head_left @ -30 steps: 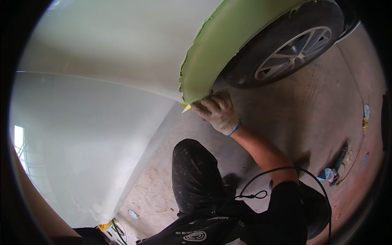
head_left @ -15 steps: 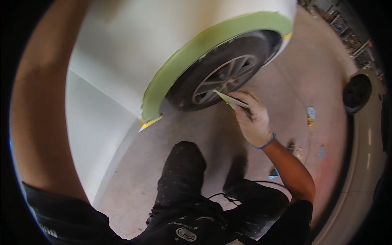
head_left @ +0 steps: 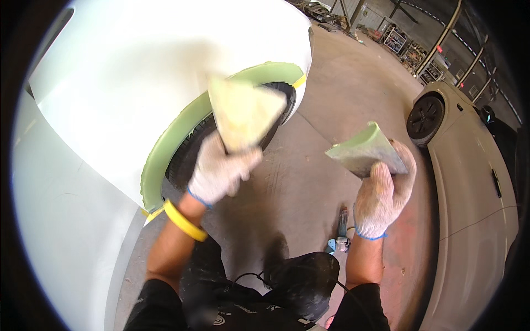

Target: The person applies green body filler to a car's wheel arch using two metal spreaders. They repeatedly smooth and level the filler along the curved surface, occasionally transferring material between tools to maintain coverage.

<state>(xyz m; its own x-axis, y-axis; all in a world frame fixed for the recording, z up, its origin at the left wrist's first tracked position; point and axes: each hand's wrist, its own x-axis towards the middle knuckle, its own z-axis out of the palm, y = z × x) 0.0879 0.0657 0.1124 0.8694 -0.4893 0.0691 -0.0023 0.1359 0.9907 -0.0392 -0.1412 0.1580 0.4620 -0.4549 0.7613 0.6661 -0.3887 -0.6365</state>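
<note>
Both my hands wear white knit gloves with blue cuffs. My left hand point(head_left: 221, 168), above a yellow wristband, is closed round the narrow end of a broad putty knife point(head_left: 243, 113); its wide, cream-smeared blade is blurred and overlaps the wheel. Apart from it, further right, my right hand point(head_left: 383, 198) grips a flat spreader point(head_left: 367, 154) with pale green filler along its upper edge. Left of the hands, a band of green filler point(head_left: 179, 132) follows the wheel arch of a white car point(head_left: 132, 94). Yellow tape point(head_left: 154, 214) marks the band's lower end.
The tyre point(head_left: 190, 151) sits inside the arch, partly hidden by my left hand and putty knife. A handheld power tool point(head_left: 342, 231) lies on the floor beside my right forearm. Another car point(head_left: 469, 187) stands at the right. Racks point(head_left: 395, 39) stand far back.
My left hand has come into view with a putty knife. My right hand has moved from beside the wheel to the right with its spreader. The view has shifted, showing more background.
</note>
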